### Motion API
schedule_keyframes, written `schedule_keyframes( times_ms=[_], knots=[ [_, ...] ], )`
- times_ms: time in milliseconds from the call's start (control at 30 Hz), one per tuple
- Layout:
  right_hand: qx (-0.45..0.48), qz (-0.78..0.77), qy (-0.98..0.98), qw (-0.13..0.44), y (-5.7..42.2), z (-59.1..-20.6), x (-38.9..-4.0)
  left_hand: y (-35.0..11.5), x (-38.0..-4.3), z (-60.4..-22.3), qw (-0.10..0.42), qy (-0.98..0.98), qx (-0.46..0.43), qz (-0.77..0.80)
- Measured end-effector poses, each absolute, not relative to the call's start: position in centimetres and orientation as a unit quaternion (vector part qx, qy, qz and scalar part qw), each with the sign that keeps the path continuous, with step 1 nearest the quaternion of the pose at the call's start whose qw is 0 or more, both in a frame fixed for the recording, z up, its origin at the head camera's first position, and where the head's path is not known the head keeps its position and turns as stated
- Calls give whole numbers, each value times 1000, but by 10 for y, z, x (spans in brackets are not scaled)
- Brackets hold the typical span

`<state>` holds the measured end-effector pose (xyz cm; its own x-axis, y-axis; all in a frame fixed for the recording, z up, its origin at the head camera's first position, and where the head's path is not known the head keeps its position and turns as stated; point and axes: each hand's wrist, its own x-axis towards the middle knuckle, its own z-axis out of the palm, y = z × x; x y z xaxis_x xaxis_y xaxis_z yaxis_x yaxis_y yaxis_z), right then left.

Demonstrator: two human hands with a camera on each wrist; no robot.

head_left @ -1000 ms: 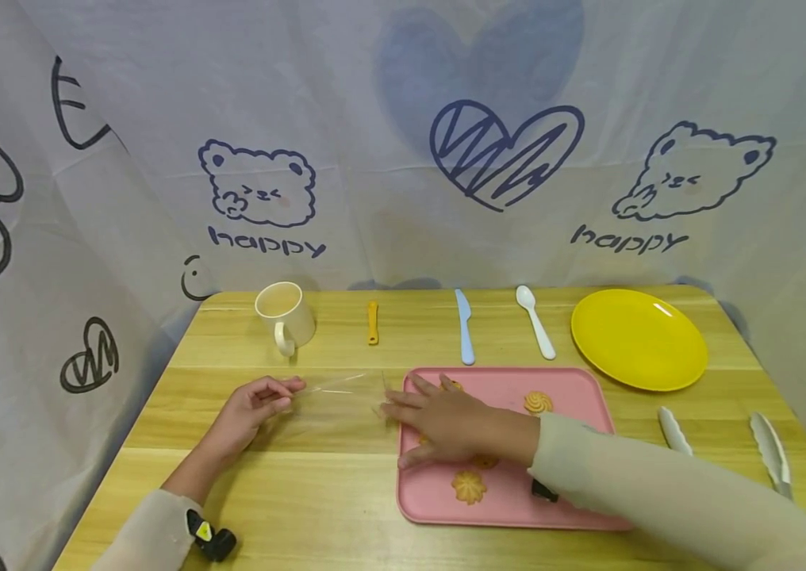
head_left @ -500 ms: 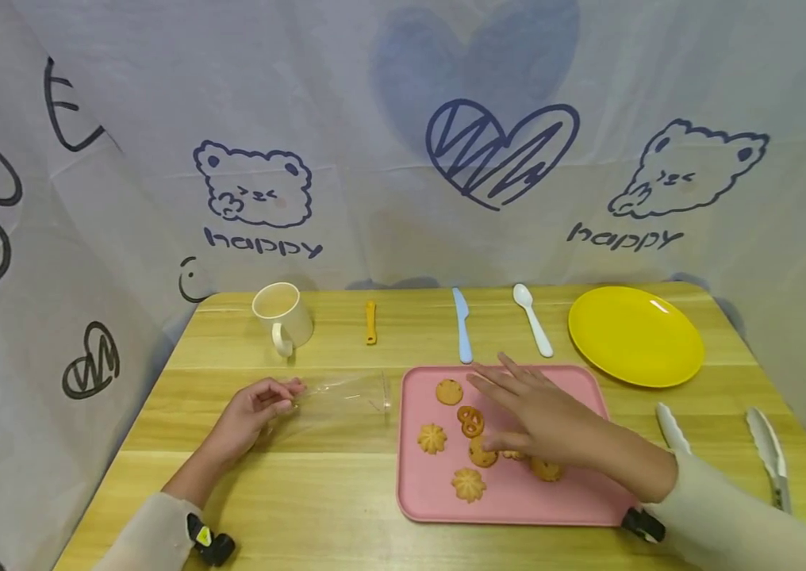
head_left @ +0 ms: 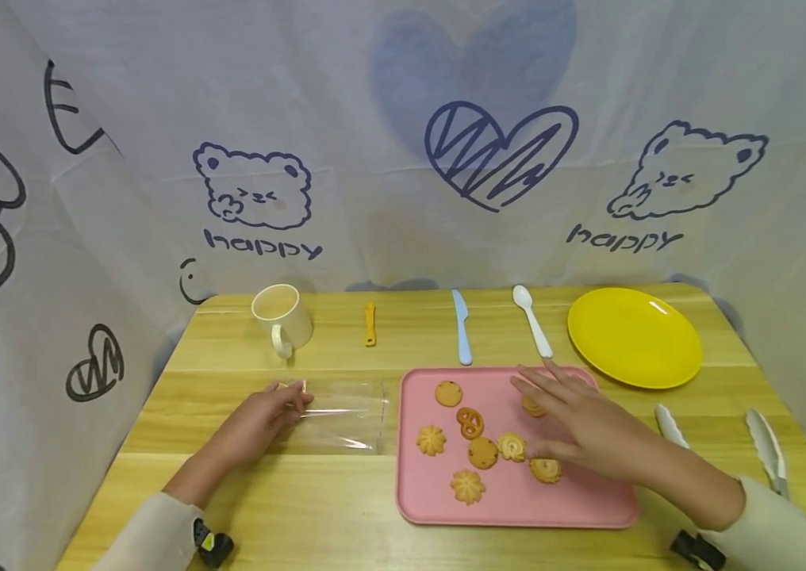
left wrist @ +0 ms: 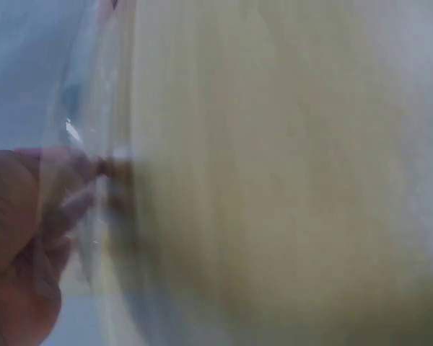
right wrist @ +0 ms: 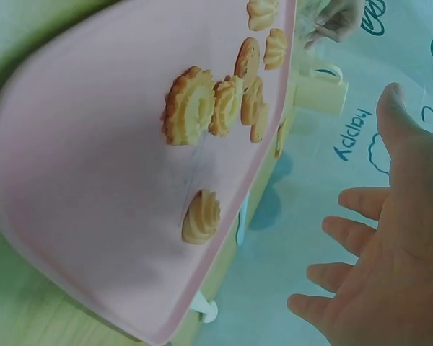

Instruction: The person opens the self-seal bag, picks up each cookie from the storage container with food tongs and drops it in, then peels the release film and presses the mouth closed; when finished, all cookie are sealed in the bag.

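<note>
My left hand (head_left: 263,424) pinches the left end of a clear plastic bag (head_left: 346,416), which lies roughly flat between the hand and the tray. In the left wrist view the film (left wrist: 94,238) passes over the fingers, blurred. With fingers spread, my right hand (head_left: 589,420) hovers over the right part of the pink tray (head_left: 439,503) and holds nothing. Several cookies are on the tray, among them a star-shaped cookie (head_left: 468,486), a round one (head_left: 448,393) and a pretzel (head_left: 470,423). A swirl cookie (right wrist: 202,218) shows fully in the right wrist view; from the head the right hand partly covers it.
Along the back stand or lie a cream mug (head_left: 285,321), a short orange handle-like piece (head_left: 370,325), a light blue knife (head_left: 463,329), a white spoon (head_left: 535,321) and a yellow plate (head_left: 635,337). Tongs (head_left: 769,452) lie to the tray's right, partly behind the right arm.
My right hand has drawn back from the bag to the right, over the tray, uncovering cookies. The bag has settled flatter, and my left hand has turned more palm-down, still pinching it.
</note>
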<state>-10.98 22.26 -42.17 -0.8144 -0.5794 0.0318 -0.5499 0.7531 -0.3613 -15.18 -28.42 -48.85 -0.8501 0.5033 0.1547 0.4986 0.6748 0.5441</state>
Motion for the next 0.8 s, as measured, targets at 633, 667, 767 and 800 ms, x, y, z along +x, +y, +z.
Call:
schedule_keyframes(
  times_ms=[633, 667, 767, 800],
  knots=[
    [-244, -179, 952, 40, 259, -412, -93, -275, -139, -511, -17, 870, 147, 471],
    [-236, -181, 954, 37, 266, -412, -92, -275, -139, -512, -21, 861, 152, 485],
    [-200, -191, 960, 34, 287, -413, -87, -277, -139, -515, -30, 841, 163, 516],
    [-188, -193, 962, 33, 295, -415, -85, -277, -139, -515, -31, 835, 164, 524]
  ],
)
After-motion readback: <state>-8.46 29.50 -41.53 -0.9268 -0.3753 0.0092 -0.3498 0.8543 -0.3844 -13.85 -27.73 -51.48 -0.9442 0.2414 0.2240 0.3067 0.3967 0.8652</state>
